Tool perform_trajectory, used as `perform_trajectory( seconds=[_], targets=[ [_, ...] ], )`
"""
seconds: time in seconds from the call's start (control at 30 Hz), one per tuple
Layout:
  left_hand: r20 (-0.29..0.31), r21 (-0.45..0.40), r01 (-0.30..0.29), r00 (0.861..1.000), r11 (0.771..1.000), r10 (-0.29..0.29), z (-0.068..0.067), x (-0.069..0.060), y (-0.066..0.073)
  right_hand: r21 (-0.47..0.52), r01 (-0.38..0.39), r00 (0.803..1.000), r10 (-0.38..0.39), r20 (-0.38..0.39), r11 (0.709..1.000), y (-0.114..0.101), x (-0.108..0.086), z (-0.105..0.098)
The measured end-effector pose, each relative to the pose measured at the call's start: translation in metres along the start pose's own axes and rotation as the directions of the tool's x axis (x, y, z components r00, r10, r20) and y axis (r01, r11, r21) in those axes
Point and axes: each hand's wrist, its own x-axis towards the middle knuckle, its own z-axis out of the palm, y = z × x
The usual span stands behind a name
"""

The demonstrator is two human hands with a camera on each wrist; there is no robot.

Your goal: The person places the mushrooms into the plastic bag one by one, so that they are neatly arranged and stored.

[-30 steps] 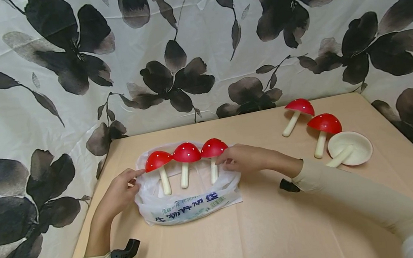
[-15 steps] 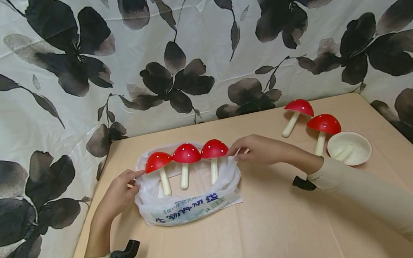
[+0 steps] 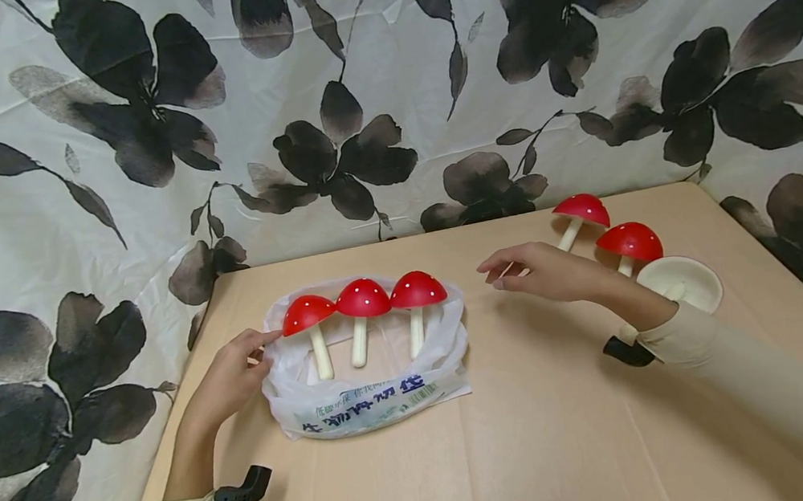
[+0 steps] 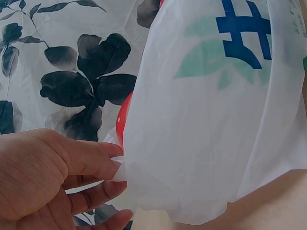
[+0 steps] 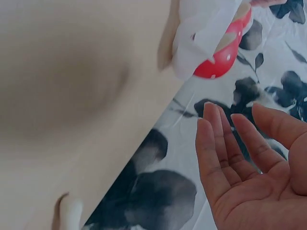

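A white plastic bag (image 3: 369,411) with blue and green print lies open on the table. Three toy mushrooms with white-dotted red caps sit in it side by side: the left mushroom (image 3: 308,314), the middle mushroom (image 3: 362,298) and the right mushroom (image 3: 416,289). At the bag's left edge, my left hand (image 3: 233,373) pinches the plastic between thumb and fingers, close to the left red cap. My right hand (image 3: 537,271) is in the air right of the bag, fingers loosely extended and holding nothing, as the right wrist view also shows.
Three more toy mushrooms lie at the table's back right: a far red one (image 3: 582,209), a nearer red one (image 3: 631,241) and one showing its cream underside (image 3: 695,283). My right forearm partly covers their stems. A floral cloth (image 3: 353,45) hangs behind the table (image 3: 522,448).
My right hand has let go near the right mushroom and moved away to the right, toward the loose mushrooms. The left hand and the bag have stayed in place.
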Motion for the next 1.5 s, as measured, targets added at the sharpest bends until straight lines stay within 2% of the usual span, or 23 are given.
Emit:
perform_trajectory(
  seconds=[0.27, 0.5, 0.63, 0.97, 1.17, 1.4, 1.5],
  targets=[
    [-0.008, 0.005, -0.013, 1.000, 1.000, 0.013, 0.000, -0.001, 0.000, 0.047, -0.058, 0.996, 0.061, -0.060, 0.997, 0.023, -0.006, -0.022],
    [-0.009, -0.007, -0.018, 1.000, 1.000, 0.018, 0.001, -0.002, 0.000, 0.053, -0.076, 0.991, 0.081, -0.106, 0.996, 0.046, -0.011, -0.036],
    [-0.014, -0.005, -0.031, 0.999, 1.000, 0.030, 0.002, -0.002, -0.001, 0.077, -0.105, 0.988, 0.113, -0.110, 0.991, 0.052, -0.013, -0.039],
    [-0.015, -0.003, -0.031, 0.999, 1.000, 0.031, 0.003, -0.002, -0.001, 0.049, -0.202, 0.975, 0.205, -0.080, 0.978, 0.060, -0.021, -0.041],
    [-0.017, -0.005, -0.027, 0.999, 1.000, 0.027, 0.003, -0.001, -0.001, -0.005, -0.234, 0.970, 0.233, -0.069, 0.972, 0.063, -0.023, -0.043],
    [-0.012, 0.004, -0.026, 1.000, 1.000, 0.026, 0.002, -0.001, -0.001, -0.158, -0.332, 0.943, 0.323, -0.076, 0.930, 0.066, -0.023, -0.042],
    [-0.010, 0.006, -0.019, 1.000, 1.000, 0.019, 0.002, -0.001, -0.001, -0.180, -0.334, 0.942, 0.326, -0.075, 0.925, 0.070, -0.022, -0.040]
  ],
)
